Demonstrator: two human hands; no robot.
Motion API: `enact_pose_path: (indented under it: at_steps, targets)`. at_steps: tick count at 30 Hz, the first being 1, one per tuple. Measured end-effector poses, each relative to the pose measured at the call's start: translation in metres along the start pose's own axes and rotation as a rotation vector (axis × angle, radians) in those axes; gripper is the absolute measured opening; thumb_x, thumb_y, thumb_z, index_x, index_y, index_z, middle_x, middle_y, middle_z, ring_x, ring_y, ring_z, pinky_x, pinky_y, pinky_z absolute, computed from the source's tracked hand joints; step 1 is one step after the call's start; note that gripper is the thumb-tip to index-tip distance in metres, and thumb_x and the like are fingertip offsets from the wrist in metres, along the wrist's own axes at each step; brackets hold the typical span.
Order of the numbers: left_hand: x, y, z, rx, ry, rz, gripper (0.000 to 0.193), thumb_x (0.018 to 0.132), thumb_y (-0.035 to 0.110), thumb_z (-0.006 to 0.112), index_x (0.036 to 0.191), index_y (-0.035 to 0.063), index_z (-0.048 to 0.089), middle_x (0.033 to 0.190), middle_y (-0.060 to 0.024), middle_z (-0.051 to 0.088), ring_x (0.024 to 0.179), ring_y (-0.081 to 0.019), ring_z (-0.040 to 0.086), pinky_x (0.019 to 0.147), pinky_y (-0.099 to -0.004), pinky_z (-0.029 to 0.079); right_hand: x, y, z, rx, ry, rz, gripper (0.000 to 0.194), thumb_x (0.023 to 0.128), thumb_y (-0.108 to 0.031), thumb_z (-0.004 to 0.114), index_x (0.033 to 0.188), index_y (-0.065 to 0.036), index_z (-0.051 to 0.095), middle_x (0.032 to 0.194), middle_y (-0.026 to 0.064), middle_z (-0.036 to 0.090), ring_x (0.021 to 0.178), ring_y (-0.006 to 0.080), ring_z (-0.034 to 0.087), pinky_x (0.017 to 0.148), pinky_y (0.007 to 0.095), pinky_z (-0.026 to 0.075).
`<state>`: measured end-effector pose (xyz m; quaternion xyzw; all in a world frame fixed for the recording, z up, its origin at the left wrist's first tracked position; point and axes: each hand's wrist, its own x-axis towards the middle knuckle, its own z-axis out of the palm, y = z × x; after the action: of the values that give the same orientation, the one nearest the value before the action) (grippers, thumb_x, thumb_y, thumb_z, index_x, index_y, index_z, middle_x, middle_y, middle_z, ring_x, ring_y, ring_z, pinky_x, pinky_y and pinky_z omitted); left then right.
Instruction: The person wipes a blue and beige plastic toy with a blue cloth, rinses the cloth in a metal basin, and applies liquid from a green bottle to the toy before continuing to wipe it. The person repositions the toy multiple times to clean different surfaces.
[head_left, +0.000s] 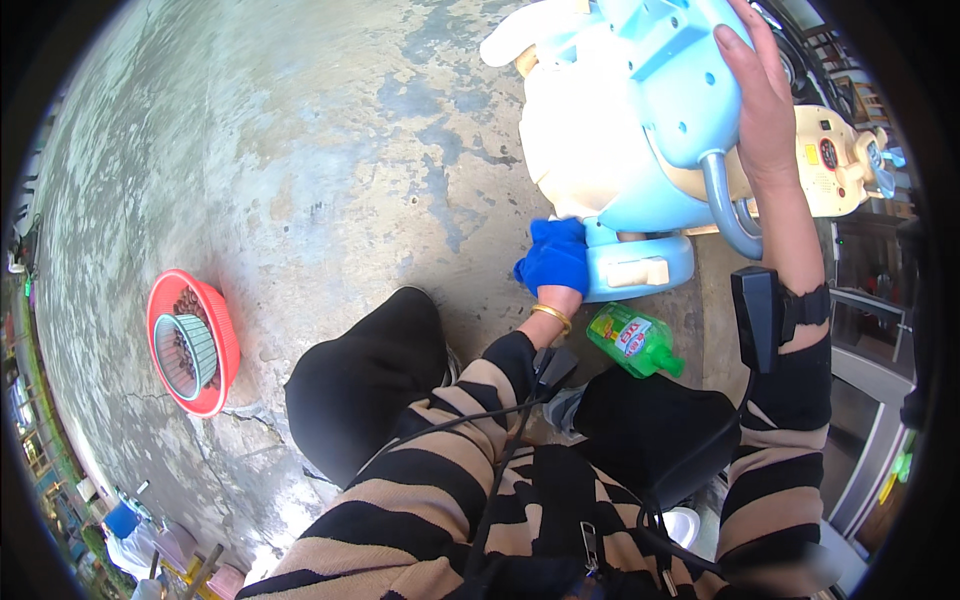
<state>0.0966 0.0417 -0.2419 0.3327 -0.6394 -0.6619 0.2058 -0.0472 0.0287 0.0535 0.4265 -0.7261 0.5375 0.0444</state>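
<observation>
A light blue and white child's ride-on toy (619, 150) stands tipped before me, its white part washed out by glare. My right hand (765, 97) grips its upper right edge, the thumb on the near blue face and some fingers beyond the picture's rim. Low on the toy, my left hand (555, 262) presses a bunched blue cloth (551, 255) against the part beside a light blue wheel-like piece (641, 266). The cloth hides the fingers. Just below that piece, a green plastic detergent bottle (634, 339) lies on its side between my knees.
On the concrete floor (315, 187) at left sits a red plastic basket (229, 352) with a smaller grey-green basket (180, 356) and brown nut-like pieces in it. A cream toy vehicle (829, 161) stands behind at right. Pink and blue tubs crowd the lower left rim.
</observation>
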Motion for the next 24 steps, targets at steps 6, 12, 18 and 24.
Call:
enact_pose_path:
  at_steps: [6, 12, 18, 24]
  targets:
    - [0.06, 0.041, 0.033, -0.193, 0.054, -0.035, 0.036, 0.096, 0.018, 0.049, 0.126, -0.0019, 0.047, 0.124, -0.0172, 0.052, 0.114, -0.0296, 0.051, 0.097, -0.0356, 0.041, 0.001, 0.003, -0.003, -0.157, -0.002, 0.12, 0.063, 0.09, -0.044, 0.048, 0.143, -0.012, 0.037, 0.142, 0.0123, 0.04, 0.13, 0.0219, 0.042, 0.105, 0.0325, 0.036]
    - [0.132, 0.063, 0.05, -0.425, 0.108, -0.188, 0.037, 0.095, 0.019, 0.047, 0.123, -0.0043, 0.048, 0.123, -0.0214, 0.053, 0.114, -0.034, 0.051, 0.096, -0.0402, 0.041, 0.003, 0.01, -0.006, 0.029, -0.026, 0.2, 0.063, 0.092, -0.039, 0.049, 0.144, -0.009, 0.032, 0.143, 0.0123, 0.038, 0.13, 0.0219, 0.041, 0.105, 0.0324, 0.038]
    - [0.122, 0.049, 0.046, -0.12, 0.336, 0.064, 0.025, 0.094, 0.02, 0.049, 0.106, -0.0012, 0.052, 0.103, -0.0162, 0.056, 0.096, -0.0254, 0.054, 0.083, -0.0368, 0.044, 0.005, 0.011, -0.007, 0.025, -0.011, 0.198, 0.062, 0.092, -0.039, 0.048, 0.144, -0.008, 0.032, 0.143, 0.0125, 0.037, 0.13, 0.0221, 0.041, 0.105, 0.0329, 0.038]
    - [0.11, 0.067, 0.073, -0.046, 0.431, 0.081, 0.02, 0.093, 0.02, 0.049, 0.093, 0.0015, 0.056, 0.087, -0.0126, 0.059, 0.082, -0.0178, 0.056, 0.073, -0.0339, 0.046, 0.003, 0.005, -0.006, 0.029, -0.034, 0.212, 0.064, 0.091, -0.04, 0.049, 0.144, -0.008, 0.032, 0.141, 0.0127, 0.039, 0.13, 0.0224, 0.041, 0.105, 0.034, 0.038]
